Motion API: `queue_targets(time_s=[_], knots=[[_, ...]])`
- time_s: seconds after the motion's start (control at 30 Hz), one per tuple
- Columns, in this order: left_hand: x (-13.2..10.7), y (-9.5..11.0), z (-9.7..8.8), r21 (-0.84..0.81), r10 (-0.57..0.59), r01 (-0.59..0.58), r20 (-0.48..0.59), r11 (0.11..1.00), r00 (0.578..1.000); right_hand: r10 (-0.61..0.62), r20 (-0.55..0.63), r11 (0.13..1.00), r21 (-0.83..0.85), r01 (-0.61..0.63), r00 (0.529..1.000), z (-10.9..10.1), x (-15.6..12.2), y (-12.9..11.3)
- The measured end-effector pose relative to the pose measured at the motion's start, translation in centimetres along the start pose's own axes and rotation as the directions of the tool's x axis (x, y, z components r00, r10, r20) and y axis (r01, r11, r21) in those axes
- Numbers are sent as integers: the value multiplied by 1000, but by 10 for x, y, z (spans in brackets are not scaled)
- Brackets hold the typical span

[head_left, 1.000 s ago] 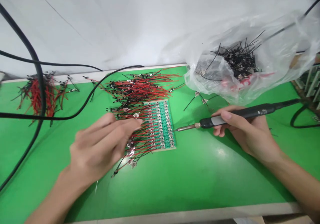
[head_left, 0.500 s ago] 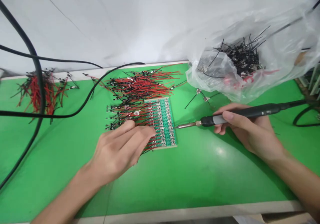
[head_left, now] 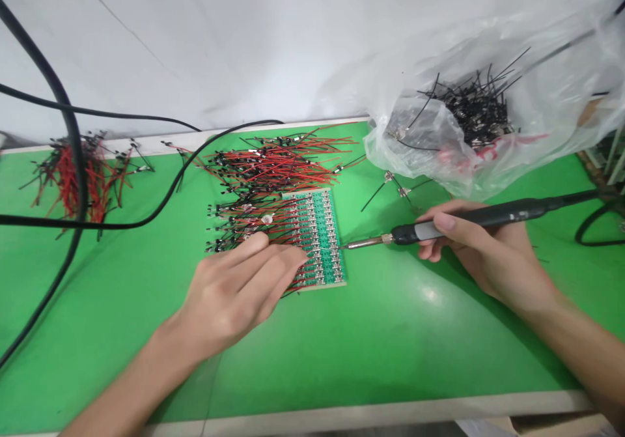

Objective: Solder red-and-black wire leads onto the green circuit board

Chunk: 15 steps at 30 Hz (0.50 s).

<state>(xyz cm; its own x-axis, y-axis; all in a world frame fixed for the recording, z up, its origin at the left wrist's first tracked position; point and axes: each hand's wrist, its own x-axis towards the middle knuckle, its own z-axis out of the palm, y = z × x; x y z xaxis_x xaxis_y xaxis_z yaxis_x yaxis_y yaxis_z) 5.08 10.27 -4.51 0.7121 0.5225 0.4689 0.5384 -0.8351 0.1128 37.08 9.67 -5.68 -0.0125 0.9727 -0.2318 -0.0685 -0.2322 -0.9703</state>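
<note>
Left hand (head_left: 234, 300) flat on red-and-black wires (head_left: 254, 219), fingers (head_left: 273, 274) close together and pressing down, over the left part of a green circuit board (head_left: 325, 241). Right hand (head_left: 488, 248) curled around a soldering iron (head_left: 469, 215), thumb (head_left: 443, 223) and fingers pinching the grip, tip (head_left: 349, 245) just beside the board's right edge. Board lying on a green bench mat (head_left: 390, 359), clear plastic bag (head_left: 415, 157) of black-wired parts beyond.

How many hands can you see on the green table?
2: the left hand lies on red wires beside a green board, and the right hand holds a soldering iron.
</note>
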Motion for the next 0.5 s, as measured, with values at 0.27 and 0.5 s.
queue_targets(time_s=[0.27, 0.5], knots=[[0, 1, 0, 31, 7, -6, -7, 1000, 1000, -4, 2, 998, 55, 4, 1000, 1, -2, -3], [0, 0, 0, 14, 13, -13, -11, 1000, 1000, -2, 2, 999, 37, 2, 1000, 1, -1, -3]])
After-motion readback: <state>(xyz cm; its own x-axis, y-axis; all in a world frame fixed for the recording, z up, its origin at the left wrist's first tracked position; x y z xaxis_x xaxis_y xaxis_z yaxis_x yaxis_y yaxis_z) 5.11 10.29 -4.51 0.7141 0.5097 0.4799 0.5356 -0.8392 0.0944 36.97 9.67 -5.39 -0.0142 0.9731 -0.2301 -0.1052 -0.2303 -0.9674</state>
